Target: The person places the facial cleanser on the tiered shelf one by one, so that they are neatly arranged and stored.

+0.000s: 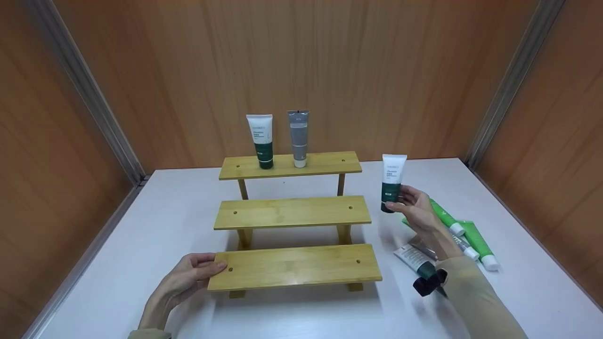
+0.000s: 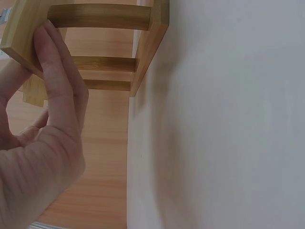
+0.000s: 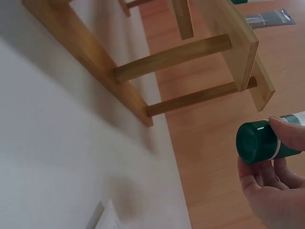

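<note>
We're pinching a white-and-green tube (image 1: 393, 176) with the right hand (image 1: 418, 212) beside the 3-shelf rack (image 1: 292, 212), the left hand (image 1: 188, 275) gripping its lowest shelf (image 1: 294, 268). If we're jolting the rack, we're risking toppling the grey tube (image 1: 298, 136).

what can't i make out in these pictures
Head view: fine print on the held tube, too small to read.
Head view: count in the pile of tubes, partly covered by the right hand and sleeve.
Left wrist view: rest of the wooden stand, cut off by the top and left edges.
Right wrist view: the held tube's upper end, cut off by the right edge.
</note>
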Motion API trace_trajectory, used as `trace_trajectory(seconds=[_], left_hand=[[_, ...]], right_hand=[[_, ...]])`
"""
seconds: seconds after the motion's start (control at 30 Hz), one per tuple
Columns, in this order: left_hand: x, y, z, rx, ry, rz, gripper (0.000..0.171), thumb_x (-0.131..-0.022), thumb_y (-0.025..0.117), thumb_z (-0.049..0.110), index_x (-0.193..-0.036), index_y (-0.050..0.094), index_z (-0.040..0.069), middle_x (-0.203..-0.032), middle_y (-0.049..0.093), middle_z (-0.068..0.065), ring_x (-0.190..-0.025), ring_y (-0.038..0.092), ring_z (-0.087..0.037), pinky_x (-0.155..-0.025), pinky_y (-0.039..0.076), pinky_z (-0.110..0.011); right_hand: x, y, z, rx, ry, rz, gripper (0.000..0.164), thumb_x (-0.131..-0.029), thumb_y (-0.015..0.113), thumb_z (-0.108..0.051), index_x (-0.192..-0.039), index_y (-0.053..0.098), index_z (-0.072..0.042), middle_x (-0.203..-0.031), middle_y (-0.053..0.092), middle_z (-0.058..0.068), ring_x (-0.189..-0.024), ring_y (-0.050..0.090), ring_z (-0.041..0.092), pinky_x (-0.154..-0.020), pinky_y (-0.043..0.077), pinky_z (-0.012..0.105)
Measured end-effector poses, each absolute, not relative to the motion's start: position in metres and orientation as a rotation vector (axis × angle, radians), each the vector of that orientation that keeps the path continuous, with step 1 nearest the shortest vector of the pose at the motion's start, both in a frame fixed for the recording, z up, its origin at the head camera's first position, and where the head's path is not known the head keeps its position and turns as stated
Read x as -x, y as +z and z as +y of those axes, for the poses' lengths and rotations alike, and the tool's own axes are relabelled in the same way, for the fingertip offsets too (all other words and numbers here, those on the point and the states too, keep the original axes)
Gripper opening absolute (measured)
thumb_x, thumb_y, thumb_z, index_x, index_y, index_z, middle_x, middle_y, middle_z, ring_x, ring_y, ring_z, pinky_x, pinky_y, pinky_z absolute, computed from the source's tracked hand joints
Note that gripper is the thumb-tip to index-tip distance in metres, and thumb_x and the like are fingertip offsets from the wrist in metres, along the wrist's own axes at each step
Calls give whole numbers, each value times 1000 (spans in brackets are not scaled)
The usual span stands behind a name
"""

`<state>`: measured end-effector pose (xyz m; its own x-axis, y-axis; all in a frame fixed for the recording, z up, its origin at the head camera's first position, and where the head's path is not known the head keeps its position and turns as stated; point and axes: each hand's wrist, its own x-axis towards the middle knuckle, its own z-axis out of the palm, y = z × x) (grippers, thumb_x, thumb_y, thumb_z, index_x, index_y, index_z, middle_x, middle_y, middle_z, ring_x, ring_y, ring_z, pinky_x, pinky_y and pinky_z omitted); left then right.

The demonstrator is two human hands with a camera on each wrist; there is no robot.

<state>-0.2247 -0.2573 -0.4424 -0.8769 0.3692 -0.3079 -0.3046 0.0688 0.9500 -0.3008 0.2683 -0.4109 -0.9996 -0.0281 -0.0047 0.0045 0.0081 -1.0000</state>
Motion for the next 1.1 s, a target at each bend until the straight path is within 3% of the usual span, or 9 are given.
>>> trace_trajectory(seconds=[0.2, 0.53, 0.87, 1.1], left_hand=[[225, -442, -257, -44, 1856, 1885, 63, -96, 69, 20, -139, 40, -16, -104, 75, -2, -95, 73, -12, -84, 62, -24], [226, -442, -257, -24, 1862, 1865, 62, -95, 70, 19, -139, 42, -13, -106, 74, -2, -97, 73, -12, -85, 61, -24], [226, -444, -258, -70, 1864, 1877, 55, -96, 69, 18, -135, 47, -13, -105, 75, -1, -96, 73, -12, -84, 61, -24], [226, -443, -258, -66, 1865, 1862, 53, -97, 68, 18, -135, 49, -12, -104, 75, -1, -96, 74, -12, -84, 62, -24]], right_hand=[[304, -396, 258, 72, -2193, 2259, 72, -87, 79, -10, -146, 40, 0, -125, 60, -2, -115, 59, 11, -99, 51, 16], [310, -370, 239, 238, -2191, 2331, 62, -87, 78, -8, -141, 48, -1, -122, 63, -3, -118, 59, 14, -119, 38, 42], [324, -345, 217, 351, -2172, 2362, 59, -87, 78, -7, -140, 52, -3, -122, 63, 1, -118, 58, 19, -119, 37, 48], [334, -337, 202, 376, -2200, 2366, 55, -87, 76, -3, -137, 54, -3, -116, 65, -2, -117, 59, 21, -111, 45, 41]])
